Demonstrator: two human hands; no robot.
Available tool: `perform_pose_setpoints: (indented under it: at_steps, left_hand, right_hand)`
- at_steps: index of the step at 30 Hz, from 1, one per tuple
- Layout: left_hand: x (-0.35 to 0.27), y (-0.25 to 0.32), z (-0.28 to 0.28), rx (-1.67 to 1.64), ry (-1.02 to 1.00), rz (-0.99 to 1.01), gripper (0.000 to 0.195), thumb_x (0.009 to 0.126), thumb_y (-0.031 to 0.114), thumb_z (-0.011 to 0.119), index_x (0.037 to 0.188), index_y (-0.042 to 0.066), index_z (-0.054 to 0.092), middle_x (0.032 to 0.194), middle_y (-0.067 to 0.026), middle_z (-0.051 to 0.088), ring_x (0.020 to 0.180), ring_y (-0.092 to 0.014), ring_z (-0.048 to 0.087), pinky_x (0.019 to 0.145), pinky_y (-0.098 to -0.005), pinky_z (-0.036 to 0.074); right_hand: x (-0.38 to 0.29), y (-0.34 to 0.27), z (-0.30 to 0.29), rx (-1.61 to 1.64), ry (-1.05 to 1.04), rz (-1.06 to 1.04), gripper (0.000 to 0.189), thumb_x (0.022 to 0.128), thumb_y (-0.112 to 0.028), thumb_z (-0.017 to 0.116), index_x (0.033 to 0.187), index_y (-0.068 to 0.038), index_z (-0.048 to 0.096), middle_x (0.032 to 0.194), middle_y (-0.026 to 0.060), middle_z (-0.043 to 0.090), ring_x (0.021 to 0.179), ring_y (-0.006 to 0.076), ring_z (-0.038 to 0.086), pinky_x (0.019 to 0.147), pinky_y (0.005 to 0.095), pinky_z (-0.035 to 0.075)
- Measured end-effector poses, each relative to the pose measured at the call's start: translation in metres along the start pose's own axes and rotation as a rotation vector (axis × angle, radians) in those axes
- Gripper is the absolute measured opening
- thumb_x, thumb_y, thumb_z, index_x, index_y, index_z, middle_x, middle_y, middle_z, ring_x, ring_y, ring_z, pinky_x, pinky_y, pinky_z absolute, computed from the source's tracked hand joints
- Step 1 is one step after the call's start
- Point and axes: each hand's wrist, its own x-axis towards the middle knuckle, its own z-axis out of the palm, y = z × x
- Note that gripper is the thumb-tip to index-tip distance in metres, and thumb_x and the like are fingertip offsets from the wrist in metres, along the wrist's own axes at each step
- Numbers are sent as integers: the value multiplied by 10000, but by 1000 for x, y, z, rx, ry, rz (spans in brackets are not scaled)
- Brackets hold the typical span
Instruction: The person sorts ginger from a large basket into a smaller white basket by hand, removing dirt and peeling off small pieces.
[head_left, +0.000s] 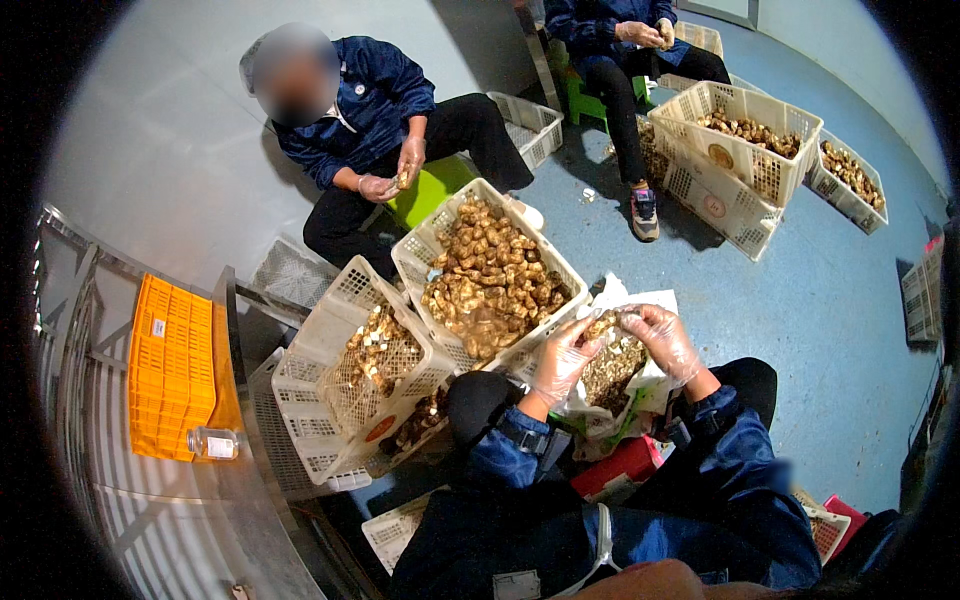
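Both my hands wear clear plastic gloves. My left hand holds one end of a brown mushroom, and my right hand grips at its other end; whether a small tool is in those fingers cannot be made out. Below them, a white plastic bag between my knees holds many dark and pale trimmings. Just ahead and to the left stands a white slotted crate heaped with brown mushrooms. Left of that, a tilted white crate holds fewer mushrooms, some with pale cut ends.
A co-worker sits opposite, gloved hands on a mushroom; another person sits at the upper right beside stacked crates. An orange crate and a clear jar are on a metal table at left. Something red lies under my bag.
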Motion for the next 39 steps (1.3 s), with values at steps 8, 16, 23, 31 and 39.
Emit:
perform_pose_setpoints:
  at_steps: [8, 16, 23, 31, 39]
  left_hand:
    - [1, -7, 5, -346, -11, -124, 404, 886, 118, 704, 1255, -15, 607, 1129, -111, 641, 989, -139, 607, 874, -273, 491]
    - [0, -1, 5, -378, -23, -127, 418, 959, 172, 624, 1319, -26, 547, 1038, -62, 662, 855, -118, 620, 815, -265, 517]
    - [-1, -4, 6, -544, -70, -192, 441, 997, 216, 568, 1362, -25, 505, 1016, -40, 653, 836, -88, 611, 781, -248, 529]
    - [-1, -4, 8, -645, -25, -258, 456, 1015, 253, 532, 1372, -25, 473, 1028, -39, 636, 846, -91, 610, 774, -251, 536]
    - [-1, 2, -1, -670, -55, -340, 467, 1044, 359, 439, 1313, -15, 512, 1035, -40, 629, 842, -77, 594, 755, -250, 519]
  right_hand:
    - [2, 4, -1, 175, -5, 194, 178, 922, -156, 659, 868, 13, 662, 1055, 98, 655, 1022, 183, 598, 916, 335, 464]
    - [-2, -6, 8, 169, 28, 103, 206, 943, -187, 639, 941, 14, 684, 1063, 102, 670, 1004, 168, 610, 890, 324, 480]
    - [-6, -4, 16, -265, 113, -259, 179, 928, -160, 651, 913, 15, 683, 1072, 92, 658, 1022, 149, 595, 900, 317, 469]
    - [-3, 2, 14, -158, 112, -331, 195, 958, -169, 606, 990, 15, 664, 917, 10, 666, 880, 91, 582, 807, 274, 486]
    - [-4, -1, 10, 155, 39, 61, 168, 943, -156, 638, 961, 8, 669, 977, 11, 669, 881, 84, 574, 811, 267, 479]
